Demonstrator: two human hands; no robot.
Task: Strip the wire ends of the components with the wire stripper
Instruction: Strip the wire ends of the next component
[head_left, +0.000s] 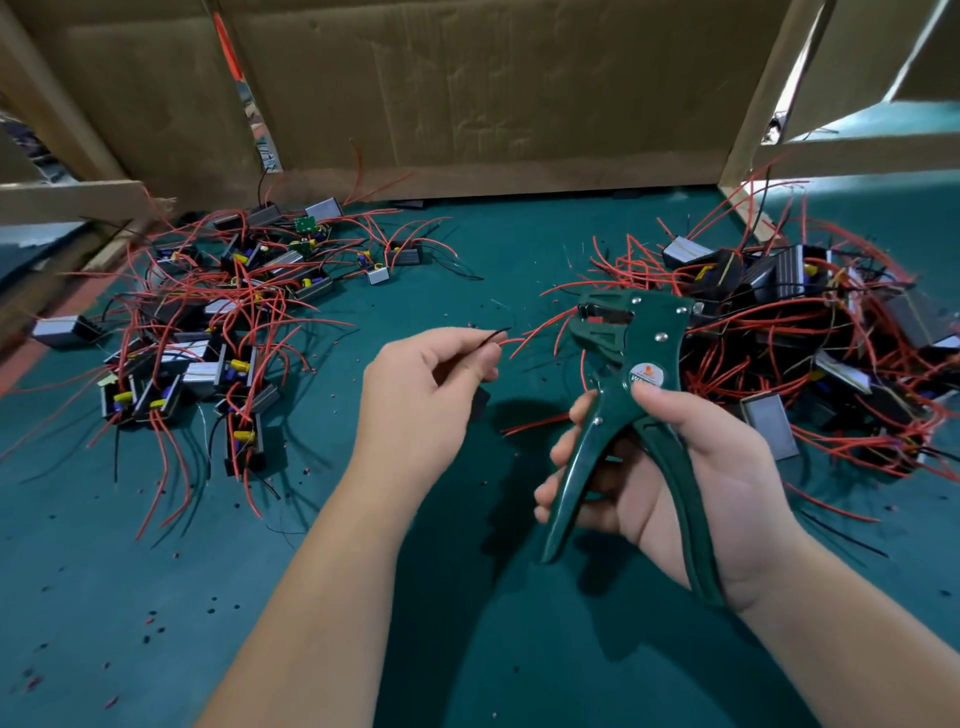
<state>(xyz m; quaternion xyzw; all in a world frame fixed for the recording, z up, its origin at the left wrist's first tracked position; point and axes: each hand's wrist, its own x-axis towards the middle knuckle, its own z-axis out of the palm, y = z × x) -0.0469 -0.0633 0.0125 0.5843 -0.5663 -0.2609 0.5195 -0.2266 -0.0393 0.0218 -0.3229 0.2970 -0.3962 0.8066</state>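
My right hand (691, 467) grips the handles of a dark green wire stripper (631, 364), jaws pointing up and left. My left hand (426, 395) pinches a thin black wire (496, 334) between thumb and forefinger, beside a red wire (519, 342). The wire tips point right toward the stripper's jaws (597, 325) and stop short of them. A dark component (480, 402) hangs under my left hand, mostly hidden by the fingers.
A pile of small black and silver components with red and black leads (218, 322) covers the left of the green mat (467, 249). A denser pile (810, 332) lies at the right. Cardboard walls (493, 93) close the back. Insulation bits (150, 621) dot the mat.
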